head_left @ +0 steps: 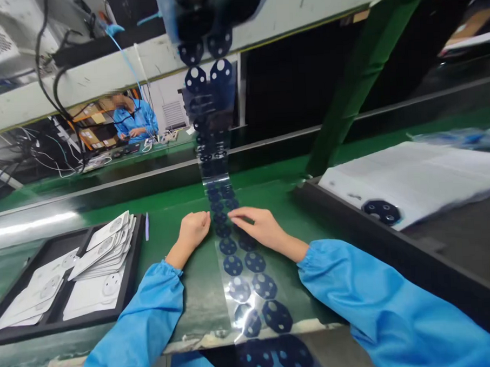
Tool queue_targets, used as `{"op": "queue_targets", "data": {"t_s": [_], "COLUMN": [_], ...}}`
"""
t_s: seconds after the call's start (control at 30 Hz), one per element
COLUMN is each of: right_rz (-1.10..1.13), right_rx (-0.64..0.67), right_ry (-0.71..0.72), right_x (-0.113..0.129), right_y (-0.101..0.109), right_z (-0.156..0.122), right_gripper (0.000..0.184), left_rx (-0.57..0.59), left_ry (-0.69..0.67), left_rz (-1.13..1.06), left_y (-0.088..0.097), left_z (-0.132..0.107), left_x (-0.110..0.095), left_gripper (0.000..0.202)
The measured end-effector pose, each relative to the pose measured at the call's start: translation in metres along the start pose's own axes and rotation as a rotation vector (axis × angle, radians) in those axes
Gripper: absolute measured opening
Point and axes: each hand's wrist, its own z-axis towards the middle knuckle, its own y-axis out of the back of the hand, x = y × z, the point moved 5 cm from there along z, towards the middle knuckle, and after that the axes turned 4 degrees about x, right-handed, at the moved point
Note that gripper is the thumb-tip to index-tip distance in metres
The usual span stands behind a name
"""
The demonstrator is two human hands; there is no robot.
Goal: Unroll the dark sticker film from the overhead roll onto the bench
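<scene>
A clear film strip (228, 281) with two rows of dark round stickers runs from the bench's front edge up toward a blurred roll (217, 11) overhead. My left hand (195, 229) is closed at the strip's left edge, its fingers curled in; anything inside them is hidden. Over the strip's right row, my right hand (260, 226) has thumb and forefinger tips drawn close in a pinch. Whether a sticker or the film is between those tips is too small to make out. Both forearms wear blue sleeves.
At left, a black divided tray (139, 237) holds stacked white plates with round sockets. A purple pen-like stick (147, 226) lies beside it. On the right, a black tray (352, 222) carries a white sheet (415, 170) and a dark sticker (381, 212). Beyond, a co-worker (134, 120) sits.
</scene>
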Motion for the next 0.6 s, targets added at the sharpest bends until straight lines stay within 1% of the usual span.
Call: {"op": "queue_targets", "data": {"t_s": [0.1, 0.23, 0.33, 0.4, 0.47, 0.6], "right_rz": [-0.014, -0.112, -0.226, -0.286, -0.345, -0.433], "right_rx": [0.166, 0.302, 0.379, 0.422, 0.442, 0.429], "right_ry": [0.072, 0.093, 0.086, 0.089, 0.101, 0.137], "right_x": [0.005, -0.003, -0.010, -0.017, -0.026, -0.041], "right_y": [-0.015, -0.033, -0.039, -0.041, -0.042, -0.045], "right_z": [-0.001, 0.003, 0.007, 0.011, 0.017, 0.036], "right_gripper": [0.025, 0.035, 0.045, 0.049, 0.048, 0.045], "left_rx": [0.038, 0.122, 0.153, 0.165, 0.176, 0.183], "left_ry": [-0.035, -0.112, -0.113, -0.095, -0.073, -0.018], "left_rz": [-0.048, -0.114, -0.132, -0.136, -0.142, -0.176], "left_y": [0.007, 0.015, 0.019, 0.017, 0.014, 0.008], "left_z": [-0.004, -0.008, -0.010, -0.010, -0.009, -0.007], "left_x": [-0.016, -0.032, -0.037, -0.038, -0.036, -0.029], "left_gripper": [0.025, 0.022, 0.035, 0.043, 0.048, 0.060]}}
